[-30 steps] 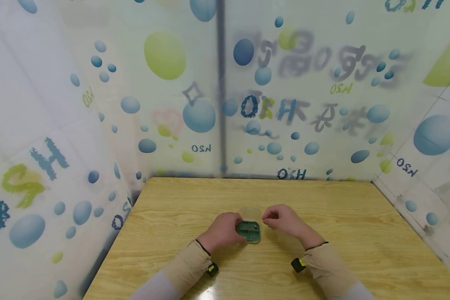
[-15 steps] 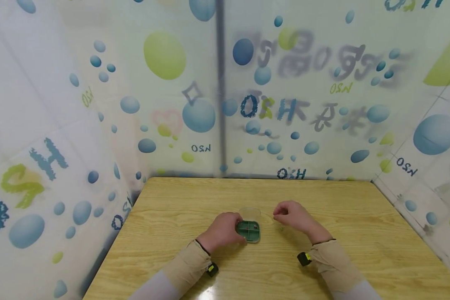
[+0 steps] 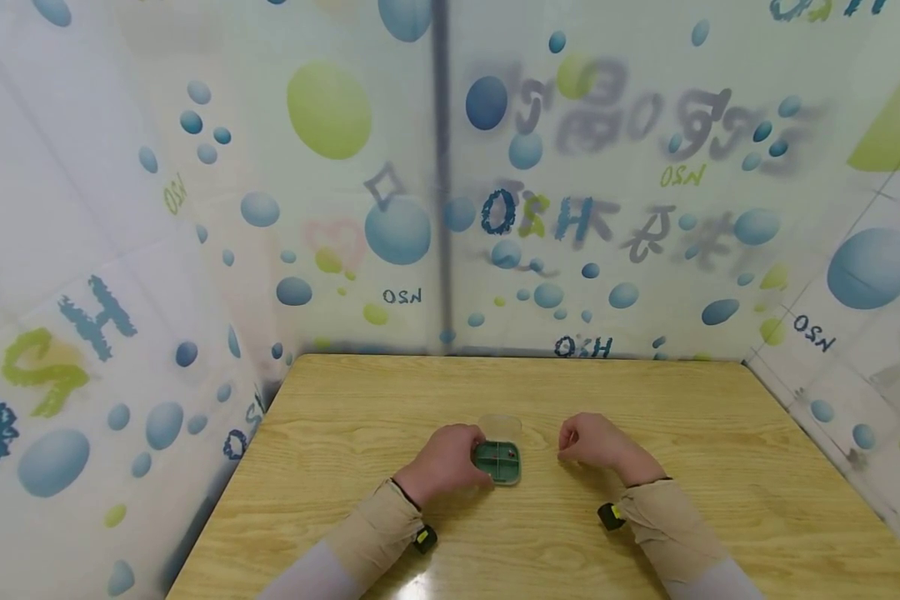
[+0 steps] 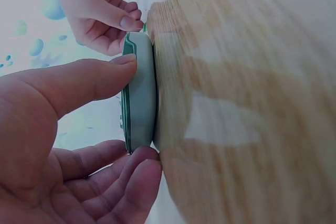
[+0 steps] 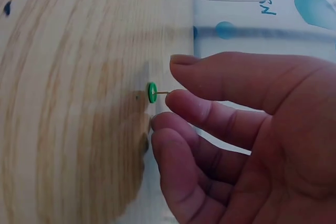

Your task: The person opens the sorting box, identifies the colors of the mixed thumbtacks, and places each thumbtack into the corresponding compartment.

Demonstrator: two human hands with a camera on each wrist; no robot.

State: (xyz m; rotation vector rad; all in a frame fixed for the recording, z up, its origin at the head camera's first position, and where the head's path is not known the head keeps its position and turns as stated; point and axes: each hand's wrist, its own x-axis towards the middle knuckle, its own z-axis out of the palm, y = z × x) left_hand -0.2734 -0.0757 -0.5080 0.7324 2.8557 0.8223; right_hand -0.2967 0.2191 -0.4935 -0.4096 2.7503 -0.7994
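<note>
A green pill box (image 3: 497,463) with several compartments lies on the table, its clear lid (image 3: 500,427) swung back. My left hand (image 3: 446,460) grips the box from the left, thumb on one side and fingers on the other. A tiny reddish item (image 3: 512,455) sits in its far right compartment, too small to name. To the right of the box, a green thumbtack (image 5: 152,93) rests head down on the table, pin pointing up. Over it is my right hand (image 3: 598,442); the index fingertip is at the pin's tip, the thumb apart from it, fingers loosely bent.
The wooden table (image 3: 360,400) runs back to a pale curtain (image 3: 390,333) printed with blue and green bubbles. Similar sheets hang at the left and right. Each wrist wears a small black camera, such as the left wrist camera (image 3: 425,539).
My right hand has moved right, away from the pill box, then lowered to the thumbtack on the table. My left hand and the box have stayed still.
</note>
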